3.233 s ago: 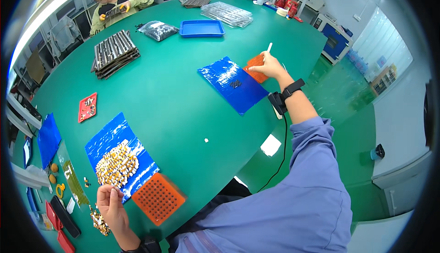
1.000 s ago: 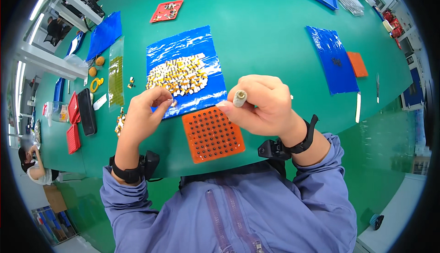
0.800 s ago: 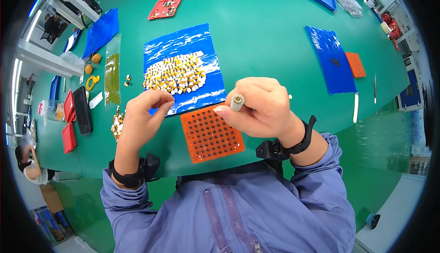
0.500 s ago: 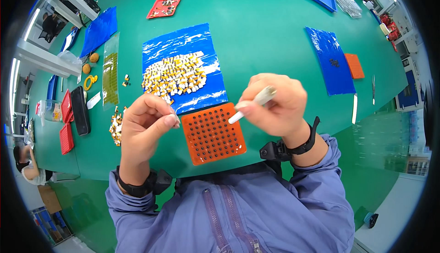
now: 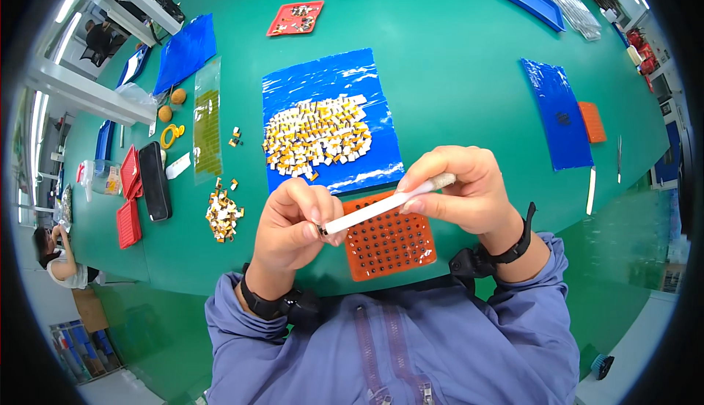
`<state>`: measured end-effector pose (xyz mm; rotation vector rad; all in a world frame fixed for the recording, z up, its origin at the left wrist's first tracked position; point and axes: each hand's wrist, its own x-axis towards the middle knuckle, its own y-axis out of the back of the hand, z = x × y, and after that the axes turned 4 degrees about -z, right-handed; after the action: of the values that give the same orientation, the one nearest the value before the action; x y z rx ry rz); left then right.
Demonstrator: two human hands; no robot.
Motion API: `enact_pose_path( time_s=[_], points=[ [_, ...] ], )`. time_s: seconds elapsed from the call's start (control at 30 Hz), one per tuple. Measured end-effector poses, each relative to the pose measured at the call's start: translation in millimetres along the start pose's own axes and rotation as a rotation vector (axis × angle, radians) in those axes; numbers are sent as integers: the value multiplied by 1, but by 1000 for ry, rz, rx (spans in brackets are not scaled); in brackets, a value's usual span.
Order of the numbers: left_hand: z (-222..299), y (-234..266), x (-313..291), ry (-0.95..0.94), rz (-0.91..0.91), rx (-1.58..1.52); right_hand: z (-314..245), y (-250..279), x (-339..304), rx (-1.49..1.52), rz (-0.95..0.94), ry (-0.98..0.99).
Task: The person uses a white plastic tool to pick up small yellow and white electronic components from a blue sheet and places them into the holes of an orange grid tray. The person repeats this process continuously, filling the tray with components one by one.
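My right hand (image 5: 469, 192) is closed around a white stick-like tool (image 5: 364, 213) with a pale wrapped end. Its far tip reaches my left hand (image 5: 297, 222), whose thumb and fingers pinch a small part with a dark piece (image 5: 321, 230); most of that part is hidden. Beneath both hands sits an orange tray (image 5: 361, 269) with rows of small black round pieces in its holes. Just beyond it, a heap of small white and amber pieces (image 5: 315, 137) lies on a blue sheet (image 5: 319, 74).
A smaller pile of similar pieces (image 5: 222, 213) lies left of my hands. Farther left are a black case (image 5: 154, 181), red trays (image 5: 129, 223) and yellow scissors (image 5: 171, 137). A red tray (image 5: 295, 19) stands at the back; another blue sheet (image 5: 554, 112) and orange tray (image 5: 592, 122) lie right.
My hands have come together over the tray. The stick's tip has moved from above the tray to the small part in my left fingers. The whole view has shifted slightly.
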<state>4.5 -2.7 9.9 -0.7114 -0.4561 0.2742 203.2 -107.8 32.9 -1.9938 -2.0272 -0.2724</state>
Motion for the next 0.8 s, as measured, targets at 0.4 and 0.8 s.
enact_pose_path(
  time_s=[0.4, 0.8],
  points=[
    [-5, -1, -1, -20, 24, -4, -1, 2, 0, -29, -4, -51],
    [-3, -4, -1, -13, 37, 65, -3, 3, 3, -394, -87, 140]
  ],
)
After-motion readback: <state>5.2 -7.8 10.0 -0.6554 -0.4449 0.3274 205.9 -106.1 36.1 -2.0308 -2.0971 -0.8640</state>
